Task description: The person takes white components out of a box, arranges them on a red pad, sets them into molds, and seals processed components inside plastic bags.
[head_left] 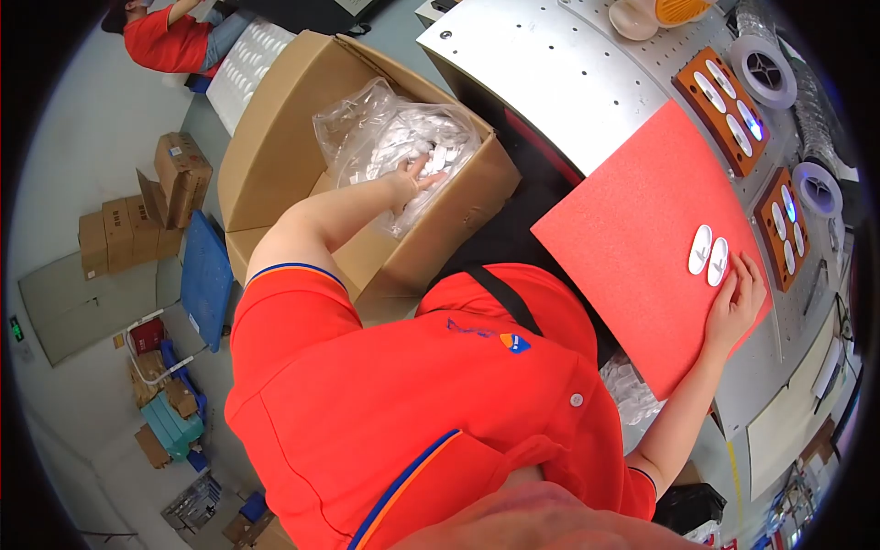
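Note:
My left hand (414, 180) reaches into a cardboard box (275, 119), its fingers spread over a heap of small white plastic pieces (438, 137). A clear plastic bag (353, 128) lies around that heap. On the red mat (632, 238), my right hand (739, 298) rests with fingers stretched out. Its fingertips are right beside two white oval pieces, a left one (700, 249) and a right one (717, 262), lying side by side. Each oval has a small grey mark on its face.
Two orange-brown fixtures, one farther (724, 110) and one nearer (781, 227), hold white ovals along the bench. Beside them stand white spool-like rings (764, 71) and foil ducts. A person in red (170, 41) sits at the upper left. Cardboard boxes (128, 229) stand at the left.

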Motion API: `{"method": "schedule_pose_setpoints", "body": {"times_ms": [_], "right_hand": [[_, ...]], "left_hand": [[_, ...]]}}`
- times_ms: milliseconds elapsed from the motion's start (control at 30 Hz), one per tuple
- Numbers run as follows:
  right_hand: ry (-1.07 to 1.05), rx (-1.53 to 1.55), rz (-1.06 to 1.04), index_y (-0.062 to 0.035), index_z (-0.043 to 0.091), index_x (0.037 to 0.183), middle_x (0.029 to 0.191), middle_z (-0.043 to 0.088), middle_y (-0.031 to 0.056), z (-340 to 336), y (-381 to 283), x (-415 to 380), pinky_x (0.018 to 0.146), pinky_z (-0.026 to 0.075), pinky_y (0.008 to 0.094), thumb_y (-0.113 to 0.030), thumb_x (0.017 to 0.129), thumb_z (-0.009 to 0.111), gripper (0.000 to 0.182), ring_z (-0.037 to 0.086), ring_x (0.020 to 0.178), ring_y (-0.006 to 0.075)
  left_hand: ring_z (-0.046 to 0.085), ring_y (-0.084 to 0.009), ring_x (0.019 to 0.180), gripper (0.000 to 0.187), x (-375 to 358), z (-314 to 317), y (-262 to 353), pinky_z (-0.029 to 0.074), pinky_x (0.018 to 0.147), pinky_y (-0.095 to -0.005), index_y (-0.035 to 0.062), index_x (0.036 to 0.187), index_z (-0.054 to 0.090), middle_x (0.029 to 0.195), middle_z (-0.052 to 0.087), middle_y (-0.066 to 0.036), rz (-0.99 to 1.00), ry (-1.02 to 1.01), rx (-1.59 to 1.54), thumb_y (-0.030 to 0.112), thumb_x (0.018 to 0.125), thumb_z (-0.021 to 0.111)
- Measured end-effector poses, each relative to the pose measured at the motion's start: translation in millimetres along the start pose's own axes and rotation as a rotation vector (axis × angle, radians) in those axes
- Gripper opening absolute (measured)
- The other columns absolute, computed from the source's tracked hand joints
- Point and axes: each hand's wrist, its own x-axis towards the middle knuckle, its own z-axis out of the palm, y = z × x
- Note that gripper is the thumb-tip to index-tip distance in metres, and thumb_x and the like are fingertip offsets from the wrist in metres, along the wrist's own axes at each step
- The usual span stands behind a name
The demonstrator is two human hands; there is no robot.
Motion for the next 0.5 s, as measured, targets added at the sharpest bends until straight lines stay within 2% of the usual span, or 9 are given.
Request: {"method": "schedule_pose_setpoints", "body": {"times_ms": [33, 67, 133, 167, 233, 300, 367, 467, 500], "right_hand": [[0.0, -0.001, -0.004, -0.0072, 0.068, 0.108, 0.118, 0.062, 0.0053, 0, 0, 1, 0.091, 0.045, 0.0317, -0.004, 0.091, 0.055, 0.022, 0.055, 0.11, 0.022], [0.005, 0.002, -0.005, -0.0072, 0.068, 0.108, 0.117, 0.062, 0.0051, -1, -1, 1, 0.091, 0.045, 0.0319, -0.004, 0.091, 0.055, 0.022, 0.055, 0.109, 0.022], [0.016, 0.003, -0.005, -0.0072, 0.068, 0.108, 0.117, 0.063, 0.005, -1, -3, 0, 0.091, 0.045, 0.0321, -0.004, 0.09, 0.055, 0.022, 0.055, 0.109, 0.022], [0.011, 0.011, -0.004, -0.007, 0.068, 0.108, 0.117, 0.062, 0.0051, -1, -4, 0, 0.091, 0.045, 0.0321, -0.004, 0.09, 0.055, 0.022, 0.055, 0.108, 0.0221], [0.022, 0.026, -0.012, -0.0068, 0.068, 0.106, 0.116, 0.063, 0.0056, -3, -5, 0, 0.091, 0.044, 0.0324, -0.003, 0.089, 0.056, 0.02, 0.055, 0.107, 0.0226], [0.037, 0.033, 0.006, -0.0067, 0.068, 0.104, 0.115, 0.063, 0.006, -5, -11, 1, 0.092, 0.044, 0.0325, -0.002, 0.089, 0.056, 0.02, 0.056, 0.107, 0.0232], [0.06, 0.04, 0.026, -0.0065, 0.068, 0.103, 0.114, 0.063, 0.0065, -6, -12, 3, 0.092, 0.044, 0.0327, -0.002, 0.088, 0.057, 0.019, 0.056, 0.107, 0.0237], [0.071, 0.061, 0.03, -0.0061, 0.068, 0.1, 0.111, 0.063, 0.0073, -8, -12, 1, 0.091, 0.044, 0.0334, 0.0, 0.086, 0.058, 0.018, 0.056, 0.106, 0.0246], [0.068, 0.082, 0.028, -0.0059, 0.067, 0.099, 0.111, 0.063, 0.0076, -8, -12, 1, 0.091, 0.044, 0.0335, 0.001, 0.085, 0.058, 0.018, 0.056, 0.105, 0.0248]], "left_hand": [[0.031, -0.0556, 0.129, 0.135, -5, -4, 4, 0.038, 0.106, -0.0516, 0.0389, 0.149, 0.008, 0.154, 0.001, -0.023, -0.008, 0.056, 0.053, 0.01, 0.045, 0.088], [0.031, -0.0556, 0.129, 0.135, -3, -1, 3, 0.038, 0.106, -0.0516, 0.0389, 0.149, 0.008, 0.154, 0.001, -0.023, -0.01, 0.06, 0.051, 0.01, 0.045, 0.088], [0.041, -0.0532, 0.122, 0.115, 0, 10, -7, 0.046, 0.098, -0.0508, 0.0326, 0.144, 0.025, 0.151, 0.012, -0.02, 0.084, 0.224, -0.093, 0.002, 0.049, 0.082], [0.041, -0.0532, 0.122, 0.115, 0, 17, -7, 0.046, 0.098, -0.0508, 0.0326, 0.144, 0.025, 0.151, 0.012, -0.02, 0.091, 0.23, -0.086, 0.002, 0.049, 0.082], [0.047, -0.0493, 0.115, 0.094, -4, 24, -1, 0.052, 0.089, -0.0493, 0.0252, 0.134, 0.038, 0.144, 0.024, -0.019, 0.037, 0.335, -0.141, -0.005, 0.052, 0.075], [0.049, -0.0467, 0.113, 0.08, -18, 20, 9, 0.052, 0.087, -0.0478, 0.0211, 0.129, 0.044, 0.138, 0.033, -0.017, 0.046, 0.447, -0.171, -0.009, 0.059, 0.068], [0.05, -0.0455, 0.112, 0.074, -20, 8, 21, 0.051, 0.088, -0.0467, 0.0201, 0.129, 0.045, 0.134, 0.038, -0.015, -0.157, 0.384, -0.497, -0.009, 0.064, 0.063], [0.049, -0.0449, 0.112, 0.063, -27, -4, 38, 0.049, 0.091, -0.0469, 0.0174, 0.129, 0.046, 0.131, 0.041, -0.013, -0.245, 0.442, -0.46, -0.005, 0.071, 0.058], [0.048, -0.0444, 0.114, 0.063, -24, -6, 33, 0.048, 0.093, -0.0468, 0.0171, 0.132, 0.044, 0.131, 0.04, -0.015, -0.24, 0.339, -0.473, -0.003, 0.073, 0.057]]}}
